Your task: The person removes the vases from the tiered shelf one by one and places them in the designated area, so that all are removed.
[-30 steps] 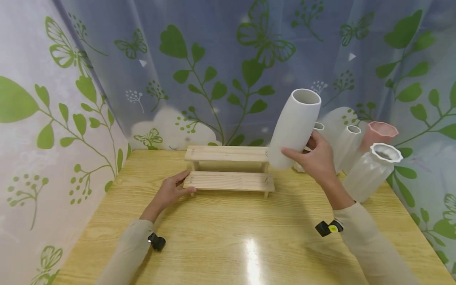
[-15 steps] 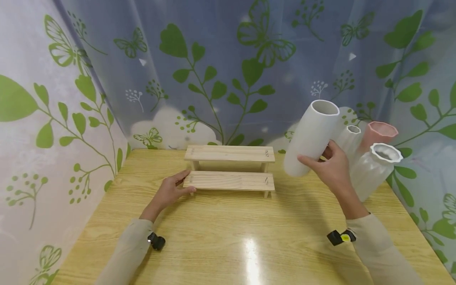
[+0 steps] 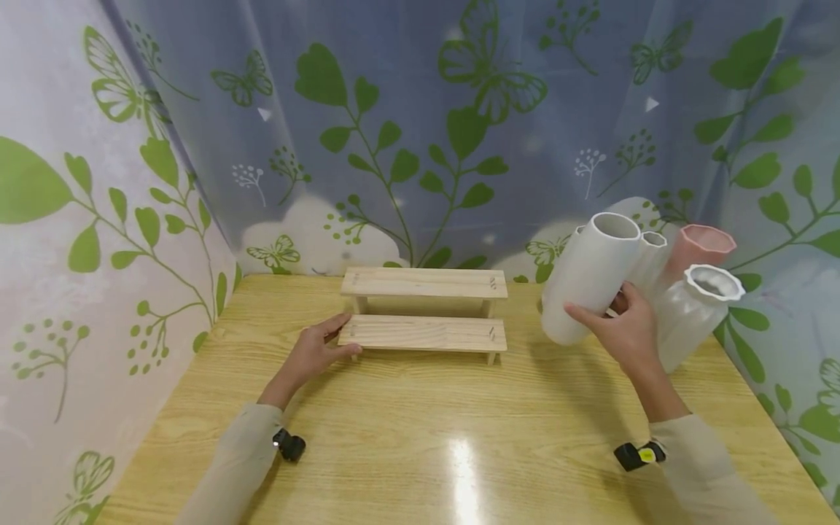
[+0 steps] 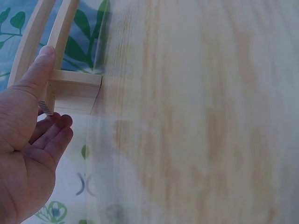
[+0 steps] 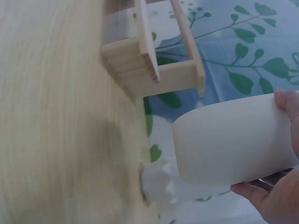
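In the head view my right hand (image 3: 626,332) grips a tall smooth white vase (image 3: 590,281), thumb on the near side and fingers round the back. The vase leans with its mouth up and to the right. Its lower end hangs above the table in the right wrist view, level with the boards of a two-tier wooden stand (image 5: 135,65). My left hand (image 3: 316,356) holds the left end of the stand's lower board (image 3: 423,333). Seen from the left wrist, the thumb lies along the board's front edge, and the other fingers curl by the end leg (image 4: 74,88).
Right of the held vase stand a fluted white vase (image 3: 692,321), a pink vase (image 3: 705,244) and a narrow white one (image 3: 652,255). Another white vase (image 5: 161,182) stands partly hidden behind the held one. A patterned curtain (image 3: 407,109) hangs behind the table (image 3: 394,437).
My right hand has carried the white vase rightward and down, away from the stand and towards the other vases. The left hand and the stand have stayed put.
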`<state>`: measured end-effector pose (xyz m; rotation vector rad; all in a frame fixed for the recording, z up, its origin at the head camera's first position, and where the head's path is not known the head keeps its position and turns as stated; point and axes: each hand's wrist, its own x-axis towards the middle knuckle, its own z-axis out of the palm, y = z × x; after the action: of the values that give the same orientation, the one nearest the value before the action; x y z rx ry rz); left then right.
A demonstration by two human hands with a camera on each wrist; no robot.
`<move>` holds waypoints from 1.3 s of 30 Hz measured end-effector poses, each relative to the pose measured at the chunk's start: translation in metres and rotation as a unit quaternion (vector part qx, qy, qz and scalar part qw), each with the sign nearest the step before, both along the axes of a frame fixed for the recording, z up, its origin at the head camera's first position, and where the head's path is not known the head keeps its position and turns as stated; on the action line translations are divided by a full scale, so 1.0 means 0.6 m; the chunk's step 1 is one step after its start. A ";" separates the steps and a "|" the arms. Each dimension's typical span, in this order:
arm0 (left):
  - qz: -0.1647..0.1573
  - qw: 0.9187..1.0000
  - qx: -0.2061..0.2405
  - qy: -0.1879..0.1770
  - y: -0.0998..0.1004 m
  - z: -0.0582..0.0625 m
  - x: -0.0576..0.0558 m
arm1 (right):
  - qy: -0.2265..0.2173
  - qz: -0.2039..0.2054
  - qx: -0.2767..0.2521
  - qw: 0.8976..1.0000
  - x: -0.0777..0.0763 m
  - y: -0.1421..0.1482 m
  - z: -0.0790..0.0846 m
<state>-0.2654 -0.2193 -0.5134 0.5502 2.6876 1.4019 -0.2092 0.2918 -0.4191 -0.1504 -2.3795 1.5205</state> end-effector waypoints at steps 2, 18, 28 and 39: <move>0.000 1.000 0.000 -0.001 0.000 -0.001 0.000 | -0.001 -0.006 -0.002 1.000 0.001 0.005 -0.009; -0.004 1.000 0.015 -0.012 0.004 0.005 0.002 | -0.023 -0.051 0.057 0.997 0.011 0.045 -0.054; -0.003 1.000 0.008 -0.008 0.001 0.007 0.004 | -0.040 -0.050 0.054 0.997 0.014 0.056 -0.072; -0.004 1.000 0.015 -0.012 0.001 0.003 0.004 | -0.030 -0.054 0.054 0.997 0.017 0.058 -0.085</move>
<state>-0.2627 -0.2190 -0.5119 0.5430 2.6468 1.4405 -0.1989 0.3267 -0.4704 -0.2987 -2.4500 1.3529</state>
